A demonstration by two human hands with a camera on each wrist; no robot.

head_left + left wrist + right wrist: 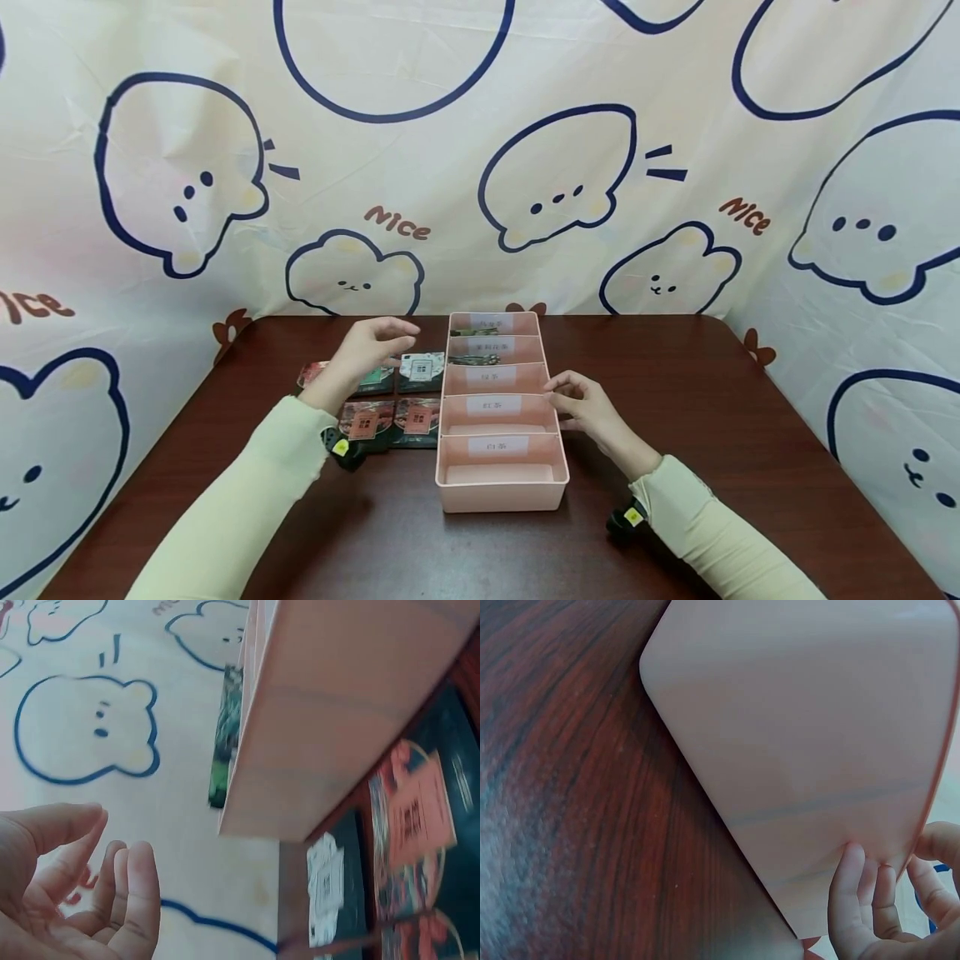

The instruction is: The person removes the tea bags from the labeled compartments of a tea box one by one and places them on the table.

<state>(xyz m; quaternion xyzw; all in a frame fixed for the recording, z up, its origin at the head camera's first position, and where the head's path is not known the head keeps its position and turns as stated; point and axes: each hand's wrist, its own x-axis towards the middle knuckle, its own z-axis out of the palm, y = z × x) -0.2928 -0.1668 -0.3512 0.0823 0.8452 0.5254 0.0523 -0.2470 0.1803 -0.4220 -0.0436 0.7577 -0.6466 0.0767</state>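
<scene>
A pink divided box (502, 497) stands on the table, with white labels in Chinese on its compartments. Green-patterned packets (474, 360) show in its two rear compartments. My right hand (592, 412) holds the box's right rim, fingers against the outer wall (795, 750). Over the packets to the left of the box hovers my left hand (363, 354), its fingers loosely bent and nothing between them. Beneath and near it lie a white-labelled packet (422, 371), a green-labelled packet (375, 380) partly hidden by that hand, and red-labelled packets (366, 423).
The dark brown table (697, 417) reaches back to a cloth backdrop (450, 167) printed with cartoon faces. Each wrist wears a black camera strap.
</scene>
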